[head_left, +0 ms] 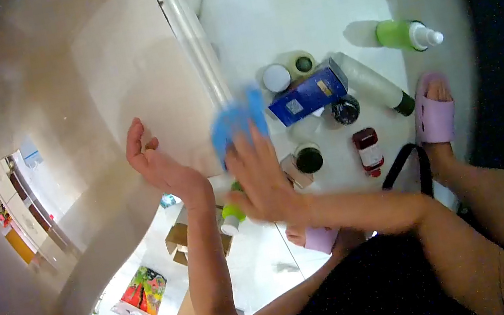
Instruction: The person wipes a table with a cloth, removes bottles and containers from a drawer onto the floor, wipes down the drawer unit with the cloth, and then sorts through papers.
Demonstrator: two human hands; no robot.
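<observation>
- Floor, white glossy tile [300, 7]: carries the containers below.
- Panel, broad, pale, smooth-faced, with a light raised edge rail [185, 27]: left of the containers.
- Box, brown cardboard, open [177, 243]: beyond the left forearm.
- Hands, bare, two. Left hand [163, 170]: loosely open, fingers curled, in front of the panel; contact cannot be told. Right hand [262, 179]: apart from the left, fingers closed over the cloth, blurred.
- Slippers, pink, open-toed, worn, two: right slipper [438, 122] near the tube's cap; left slipper [320, 240] below the right forearm.
- Cloth, bright blue [227, 125]: in the right hand, in front of the rail's near end; blur hides whether they touch.
- Tube, long, pale, dark-capped [373, 79]: lying beside the carton.
- Carton, navy-blue, rectangular [309, 97]: tilted among jars.
- Bottle, green, white-topped [393, 33]: well apart from the carton.
- Bottle, dark red, pale-labelled [368, 147]: lying near the slippers.
- Jar, round, white-lidded [276, 77]: just beside the carton.
- Jar, round, dark-topped [309, 159]: near the right hand.
</observation>
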